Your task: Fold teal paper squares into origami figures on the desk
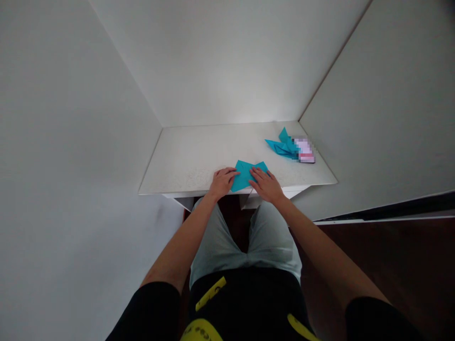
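A folded sheet of blue paper [243, 176] lies near the front edge of the white desk. At its left edge rests my left hand [223, 181], with fingertips touching the paper and the fingers slightly apart. My right hand [265, 183] lies on the right part of the sheet, its fingers spread flat and covering some of it. Neither hand lifts the paper.
Farther back on the right of the desk [199, 151] sit folded blue paper pieces [283, 146], beside a blurred flat object [305, 150]. Walls border the desk on the left, back and right. My legs are below its front edge.
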`<action>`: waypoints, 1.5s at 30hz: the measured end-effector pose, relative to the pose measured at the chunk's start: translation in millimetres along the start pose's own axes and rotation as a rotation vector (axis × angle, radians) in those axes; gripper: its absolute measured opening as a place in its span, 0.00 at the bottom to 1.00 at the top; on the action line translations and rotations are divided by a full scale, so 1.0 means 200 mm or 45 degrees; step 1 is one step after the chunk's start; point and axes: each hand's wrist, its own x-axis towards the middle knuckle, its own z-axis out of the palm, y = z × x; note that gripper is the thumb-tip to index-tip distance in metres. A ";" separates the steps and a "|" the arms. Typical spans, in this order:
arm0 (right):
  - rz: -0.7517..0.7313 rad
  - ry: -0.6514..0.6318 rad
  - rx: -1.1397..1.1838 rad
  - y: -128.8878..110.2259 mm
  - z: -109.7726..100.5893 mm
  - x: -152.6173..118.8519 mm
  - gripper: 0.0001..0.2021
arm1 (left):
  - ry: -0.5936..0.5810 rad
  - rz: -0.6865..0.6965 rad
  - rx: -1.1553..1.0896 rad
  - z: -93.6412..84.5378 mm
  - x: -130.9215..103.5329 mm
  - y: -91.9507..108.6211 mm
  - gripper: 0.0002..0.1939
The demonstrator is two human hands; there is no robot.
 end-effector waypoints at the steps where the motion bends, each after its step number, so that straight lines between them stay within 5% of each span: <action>1: 0.047 -0.011 -0.011 0.04 -0.01 0.01 0.32 | -0.005 0.001 0.002 0.00 0.00 0.00 0.20; 9: 0.175 -0.057 -0.082 0.12 -0.02 0.03 0.35 | -0.040 -0.017 0.151 -0.01 0.01 0.05 0.23; 14: 0.223 -0.068 -0.114 0.06 -0.02 0.06 0.36 | 0.066 -0.003 0.470 0.06 0.05 0.30 0.20; 18: 0.263 -0.097 -0.153 0.02 -0.04 0.05 0.36 | -0.043 0.070 0.426 0.17 0.02 0.45 0.28; 21: 0.278 -0.098 -0.176 0.00 -0.05 0.01 0.36 | -0.100 0.025 0.403 0.19 -0.03 0.39 0.36; 28: 0.300 -0.128 -0.167 -0.02 -0.08 -0.03 0.40 | -0.103 -0.002 0.487 0.06 -0.13 0.09 0.48; 35: 0.107 -0.126 -0.101 -0.02 -0.04 -0.07 0.48 | -0.029 0.011 0.490 0.03 -0.20 0.08 0.34; 40: -0.015 -0.035 -0.010 0.02 -0.05 -0.21 0.34 | -0.040 0.049 0.489 -0.02 -0.26 0.13 0.29; 45: 0.061 0.072 0.247 0.07 -0.14 -0.24 0.19 | 0.007 0.018 0.211 -0.15 -0.23 0.16 0.14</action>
